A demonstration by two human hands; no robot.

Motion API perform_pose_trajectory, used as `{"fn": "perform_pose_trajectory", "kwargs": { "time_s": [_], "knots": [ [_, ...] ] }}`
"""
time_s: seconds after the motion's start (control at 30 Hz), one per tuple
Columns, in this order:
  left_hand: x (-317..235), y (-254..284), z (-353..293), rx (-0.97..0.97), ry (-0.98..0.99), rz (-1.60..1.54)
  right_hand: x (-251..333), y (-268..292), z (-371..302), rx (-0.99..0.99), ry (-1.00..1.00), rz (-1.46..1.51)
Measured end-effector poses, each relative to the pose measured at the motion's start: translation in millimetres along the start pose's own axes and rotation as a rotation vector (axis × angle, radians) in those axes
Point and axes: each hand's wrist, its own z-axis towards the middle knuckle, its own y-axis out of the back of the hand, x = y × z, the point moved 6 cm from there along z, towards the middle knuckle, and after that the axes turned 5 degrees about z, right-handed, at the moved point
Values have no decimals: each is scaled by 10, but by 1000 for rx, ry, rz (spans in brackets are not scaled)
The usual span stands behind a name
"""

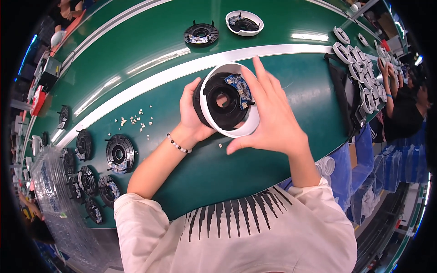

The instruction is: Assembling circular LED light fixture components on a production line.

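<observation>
A white round housing ring [210, 111] is raised above the green bench, tilted, with a black disc [217, 98] inside it. A blue circuit board [239, 91] is fixed along the disc's right side, and an opening passes through its centre. My left hand [193, 116], with a beaded bracelet at the wrist, is closed around the left side of this assembly; its fingertips are hidden behind. Against the right rim lies my right hand [273, 111], fingers stretched out and thumb spread apart below the ring.
Small white connectors [134, 119] lie scattered left of my arms. Several black discs [119, 154] with boards cover the left end. Beyond the white strip [191, 67] sit another black disc [201, 34] and a white housing [244, 23]. Many white housings [357, 68] crowd the right, near other people.
</observation>
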Motion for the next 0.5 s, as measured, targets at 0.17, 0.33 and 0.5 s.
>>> {"fn": "perform_pose_trajectory", "kwargs": {
  "time_s": [0.17, 0.33, 0.5],
  "knots": [
    [34, -58, -6, 119, 68, -148, -22, 24, 158, 172, 305, 248],
    [-7, -28, 0, 37, 21, -109, 29, 45, 127, 37, 301, 269],
    [-11, -88, -7, -8, -57, -38, 39, -30, 85, -64, 251, 183]
  ]
}}
